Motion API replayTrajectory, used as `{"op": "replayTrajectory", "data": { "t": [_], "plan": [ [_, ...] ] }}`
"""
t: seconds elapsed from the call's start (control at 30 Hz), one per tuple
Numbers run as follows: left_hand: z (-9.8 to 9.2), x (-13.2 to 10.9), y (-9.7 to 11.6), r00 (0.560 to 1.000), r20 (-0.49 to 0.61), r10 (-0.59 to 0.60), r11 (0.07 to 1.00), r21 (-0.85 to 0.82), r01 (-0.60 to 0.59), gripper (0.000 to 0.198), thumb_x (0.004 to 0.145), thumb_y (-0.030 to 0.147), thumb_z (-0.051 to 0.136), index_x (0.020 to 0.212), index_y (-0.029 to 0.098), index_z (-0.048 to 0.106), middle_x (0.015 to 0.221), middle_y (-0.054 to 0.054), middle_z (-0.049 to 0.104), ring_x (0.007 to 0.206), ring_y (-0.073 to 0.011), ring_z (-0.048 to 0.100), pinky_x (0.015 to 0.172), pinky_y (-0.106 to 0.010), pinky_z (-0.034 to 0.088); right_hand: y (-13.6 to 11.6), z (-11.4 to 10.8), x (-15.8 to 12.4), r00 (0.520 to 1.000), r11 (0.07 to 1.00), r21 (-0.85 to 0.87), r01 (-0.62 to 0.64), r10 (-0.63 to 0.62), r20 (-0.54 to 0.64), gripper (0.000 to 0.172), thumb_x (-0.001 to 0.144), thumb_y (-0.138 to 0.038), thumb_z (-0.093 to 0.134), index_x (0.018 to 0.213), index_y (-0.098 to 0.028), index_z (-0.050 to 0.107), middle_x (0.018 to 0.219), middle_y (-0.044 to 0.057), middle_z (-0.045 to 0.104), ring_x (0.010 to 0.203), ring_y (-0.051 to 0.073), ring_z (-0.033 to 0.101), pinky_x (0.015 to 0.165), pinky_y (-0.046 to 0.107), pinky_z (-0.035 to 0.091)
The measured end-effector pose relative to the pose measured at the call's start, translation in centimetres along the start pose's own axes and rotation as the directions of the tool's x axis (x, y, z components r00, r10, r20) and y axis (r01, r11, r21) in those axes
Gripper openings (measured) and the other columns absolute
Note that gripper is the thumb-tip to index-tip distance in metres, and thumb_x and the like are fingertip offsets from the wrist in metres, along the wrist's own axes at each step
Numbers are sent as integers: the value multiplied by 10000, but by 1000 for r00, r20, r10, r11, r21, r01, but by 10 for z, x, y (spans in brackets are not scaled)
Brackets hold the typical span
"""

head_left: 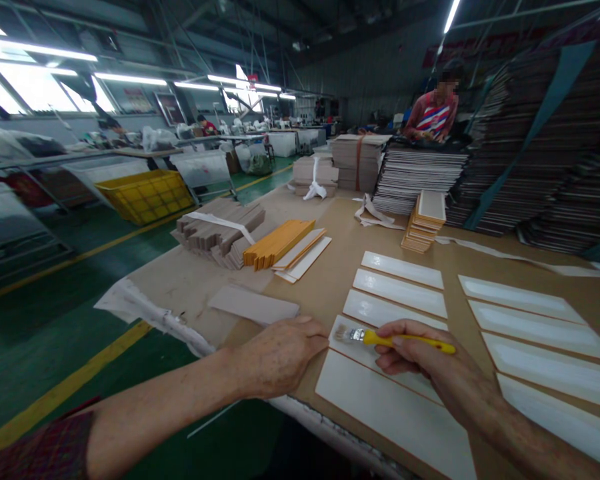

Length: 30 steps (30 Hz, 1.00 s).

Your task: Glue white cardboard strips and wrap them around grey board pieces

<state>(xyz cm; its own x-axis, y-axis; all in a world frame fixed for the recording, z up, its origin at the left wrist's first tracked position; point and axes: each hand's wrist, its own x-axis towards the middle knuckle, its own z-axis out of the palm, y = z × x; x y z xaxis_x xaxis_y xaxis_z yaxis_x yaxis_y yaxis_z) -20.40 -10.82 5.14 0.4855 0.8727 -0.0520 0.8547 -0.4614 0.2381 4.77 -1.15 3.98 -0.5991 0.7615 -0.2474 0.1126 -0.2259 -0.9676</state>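
Right now the right hand [425, 360] pinches a yellow-handled brush [400, 341] between thumb and curled fingers, its bristles touching a white strip [354, 355] near the front edge of the brown table [330, 280]. The left hand [280, 357] lies palm down just beside that strip's left end, fingers pressed together, holding nothing. More strips [403, 269] lie alongside.

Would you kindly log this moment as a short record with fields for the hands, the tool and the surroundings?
left hand: palm down on the brown board, at a strip's end
right hand: grips the brush
brush: yellow handle, bristles over a white strip
white strips: two columns, glossy
behind: cardboard stacks, a co-worker
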Motion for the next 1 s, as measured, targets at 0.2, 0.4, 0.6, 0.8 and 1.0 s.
{"op": "replayTrajectory", "data": {
  "t": [0.2,0.4,0.6,0.8,1.0],
  "plan": [
    [-2,2,2,1000,23,-7,1000,24,7,339,864,89,568,1185,181,625,1109,-99,689,1046,-251,618,968,-366,491,-8,2,0,999,994,-98,-45,42,-32,395,714,-495,705,906,-154,757,763,74,747,672,197,704,670,311,594],
    [-3,3,5,1000,30,-4,999,50,2,296,872,92,562,1148,176,626,1083,-103,683,1019,-251,610,967,-375,482,-19,-9,-7,989,990,-92,-103,92,-115,369,627,-481,715,815,-166,760,681,55,719,577,184,668,574,299,584],
    [-5,5,8,999,45,-2,998,65,-1,258,883,67,518,1084,175,638,1043,-102,674,991,-248,607,954,-373,479,-17,-29,-22,973,991,-47,-129,117,-196,337,611,-463,743,791,-179,760,685,59,720,548,170,659,540,270,572],
    [-7,8,10,999,45,-18,999,51,16,272,886,39,472,1060,164,640,1032,-102,661,982,-251,601,951,-386,472,-17,-51,-38,965,986,-67,-153,134,-223,340,628,-451,746,821,-173,770,685,55,713,560,167,659,543,259,574],
    [-9,9,12,997,72,-33,999,45,30,272,907,41,441,1048,166,637,1021,-98,651,981,-252,591,950,-397,468,-13,-74,-57,944,982,-66,-176,150,-293,344,635,-474,776,809,-177,779,711,62,719,559,157,648,522,245,560]
  ]
}}
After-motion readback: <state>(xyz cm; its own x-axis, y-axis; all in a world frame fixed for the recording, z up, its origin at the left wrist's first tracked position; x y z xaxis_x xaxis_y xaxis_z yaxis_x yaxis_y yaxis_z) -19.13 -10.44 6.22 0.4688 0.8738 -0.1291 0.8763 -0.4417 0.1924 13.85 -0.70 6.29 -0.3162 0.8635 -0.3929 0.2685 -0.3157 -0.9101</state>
